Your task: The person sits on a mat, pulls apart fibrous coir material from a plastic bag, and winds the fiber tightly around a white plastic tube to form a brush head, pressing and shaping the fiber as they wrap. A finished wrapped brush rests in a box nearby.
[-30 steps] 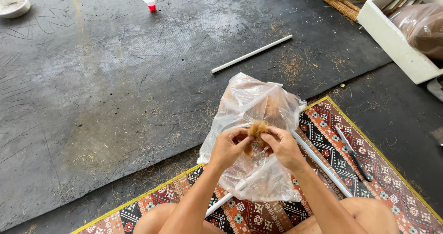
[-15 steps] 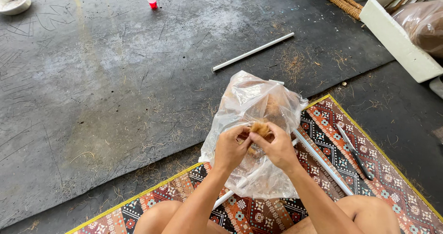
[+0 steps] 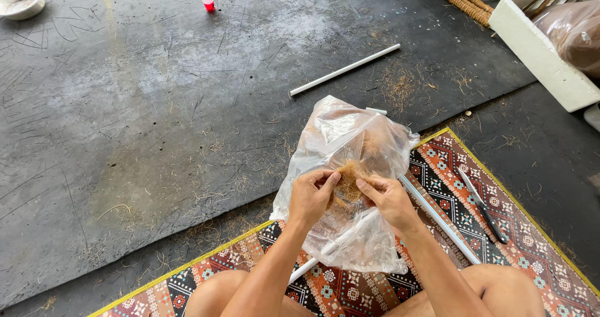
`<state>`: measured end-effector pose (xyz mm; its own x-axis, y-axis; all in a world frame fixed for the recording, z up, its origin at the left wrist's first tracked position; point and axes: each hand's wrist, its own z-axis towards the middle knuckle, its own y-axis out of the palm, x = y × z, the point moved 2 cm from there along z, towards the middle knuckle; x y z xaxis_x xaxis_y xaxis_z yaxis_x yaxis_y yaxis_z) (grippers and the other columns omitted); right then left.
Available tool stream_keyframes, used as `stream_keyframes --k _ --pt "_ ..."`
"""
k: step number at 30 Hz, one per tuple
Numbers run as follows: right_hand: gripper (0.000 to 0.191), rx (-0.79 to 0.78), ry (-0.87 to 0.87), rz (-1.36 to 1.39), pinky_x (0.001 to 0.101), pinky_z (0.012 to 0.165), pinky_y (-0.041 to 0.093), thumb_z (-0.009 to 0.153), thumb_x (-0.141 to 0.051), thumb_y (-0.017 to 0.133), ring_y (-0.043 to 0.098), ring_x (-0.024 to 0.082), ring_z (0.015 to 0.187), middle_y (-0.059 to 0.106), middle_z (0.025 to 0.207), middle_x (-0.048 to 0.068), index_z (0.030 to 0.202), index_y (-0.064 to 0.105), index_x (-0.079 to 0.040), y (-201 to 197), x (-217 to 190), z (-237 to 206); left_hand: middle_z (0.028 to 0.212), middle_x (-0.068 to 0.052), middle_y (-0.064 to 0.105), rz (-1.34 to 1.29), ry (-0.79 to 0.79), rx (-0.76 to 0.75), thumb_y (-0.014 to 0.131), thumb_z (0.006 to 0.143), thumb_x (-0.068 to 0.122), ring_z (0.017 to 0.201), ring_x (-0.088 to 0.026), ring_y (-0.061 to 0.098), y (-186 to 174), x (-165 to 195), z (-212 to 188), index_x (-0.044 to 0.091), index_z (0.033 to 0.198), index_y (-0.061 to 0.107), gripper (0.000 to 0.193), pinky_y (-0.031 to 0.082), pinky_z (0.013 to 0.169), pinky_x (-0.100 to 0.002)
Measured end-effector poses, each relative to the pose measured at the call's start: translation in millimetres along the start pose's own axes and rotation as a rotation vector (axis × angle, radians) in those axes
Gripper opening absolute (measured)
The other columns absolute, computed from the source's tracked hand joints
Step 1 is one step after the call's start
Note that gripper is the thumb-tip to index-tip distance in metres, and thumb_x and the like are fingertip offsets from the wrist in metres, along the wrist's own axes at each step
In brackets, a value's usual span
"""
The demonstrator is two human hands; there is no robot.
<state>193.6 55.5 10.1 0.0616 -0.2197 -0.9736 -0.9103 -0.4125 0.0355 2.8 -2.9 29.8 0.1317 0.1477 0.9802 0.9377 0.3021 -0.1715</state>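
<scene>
Here, at lower centre, the left hand (image 3: 310, 198) and right hand (image 3: 389, 197) pinch a brown fibre tuft (image 3: 350, 178) between them, equally near, above the clear plastic bag (image 3: 350, 136).

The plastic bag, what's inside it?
Brown fibre shows in the bag, pinched by the left hand and right hand. Crinkles hide how much lies deeper.

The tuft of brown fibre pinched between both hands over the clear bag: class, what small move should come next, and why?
Probably draw the tuft of brown fibre up clear of the plastic bag. The left hand and right hand both pinch it at the bag's mouth, and it seems still joined to the fibre inside.
</scene>
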Motion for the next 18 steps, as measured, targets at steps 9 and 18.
stream_keyframes --k 9,18 --pt "0.032 -0.19 0.13 0.018 0.0289 0.082 0.059 0.088 -0.013 0.074 0.073 0.016 0.091 0.079 0.104 0.012 0.115 0.075 0.003 -5.6 -16.8 -3.0 0.075 -0.001 0.072 0.155 0.245 -0.198 0.077 0.09 0.029 0.06 -0.005 0.059 0.9 -3.9 4.8 0.004 0.096 0.078 0.026 0.046 0.054 -0.025" --pt "0.026 -0.034 0.055 0.079 0.0242 0.051 0.03 0.091 -0.017 0.076 0.04 0.005 0.058 0.065 0.072 -0.001 0.104 0.079 0.005 -22.4 6.5 3.1 0.066 0.003 0.067 0.06 0.1 -0.18 0.075 0.091 0.029 0.055 -0.005 0.048 -0.5 -0.4 1.5 0.005 0.095 0.079 0.025 0.037 0.048 -0.027"
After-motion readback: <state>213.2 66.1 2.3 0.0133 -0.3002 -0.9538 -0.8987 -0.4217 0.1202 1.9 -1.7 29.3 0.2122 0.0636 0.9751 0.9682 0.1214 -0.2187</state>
